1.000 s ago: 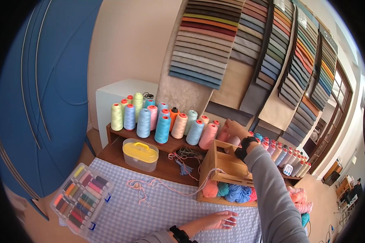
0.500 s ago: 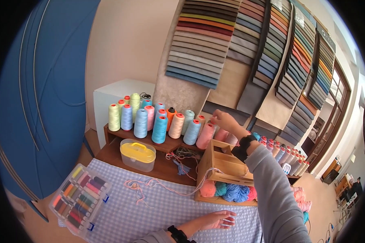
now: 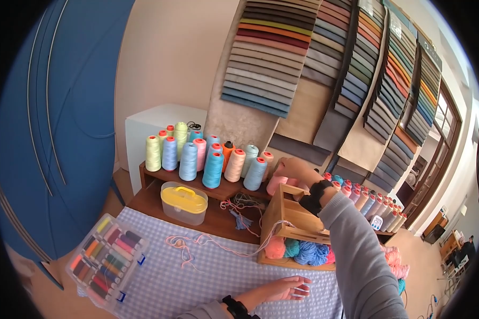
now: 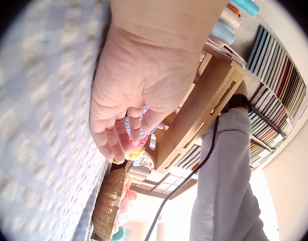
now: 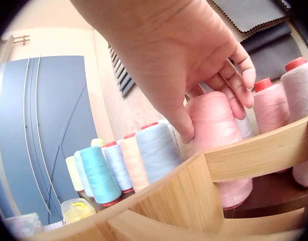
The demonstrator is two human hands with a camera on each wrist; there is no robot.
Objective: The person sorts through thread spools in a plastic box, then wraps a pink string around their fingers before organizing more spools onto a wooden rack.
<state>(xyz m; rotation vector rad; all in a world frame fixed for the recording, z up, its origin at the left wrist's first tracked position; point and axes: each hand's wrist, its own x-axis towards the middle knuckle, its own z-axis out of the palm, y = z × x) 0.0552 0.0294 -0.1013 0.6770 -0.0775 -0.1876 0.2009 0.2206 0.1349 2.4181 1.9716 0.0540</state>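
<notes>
My right hand (image 3: 294, 169) reaches over the wooden shelf. In the right wrist view, its thumb and fingers are bent round the upper part of a pink cone of thread (image 5: 216, 123). That cone stands just behind a wooden box (image 3: 275, 212), whose rim crosses in front of it. Balls of yarn (image 3: 311, 253) sit in the lower part of the box. My left hand (image 3: 285, 290) rests on the checked tablecloth (image 3: 159, 276), palm turned sideways and fingers loosely bent with nothing in them.
A row of thread cones (image 3: 213, 170) lines the shelf on the left, more cones (image 3: 364, 199) on the right. A yellow-lidded tub (image 3: 183, 204), a case of small spools (image 3: 106, 260) and loose pink yarn (image 3: 207, 242) lie nearer. Fabric swatches (image 3: 266, 58) hang behind.
My right hand has lifted from behind the wooden box, moved left and come down round the top of the pink cone. My left hand stays where it was.
</notes>
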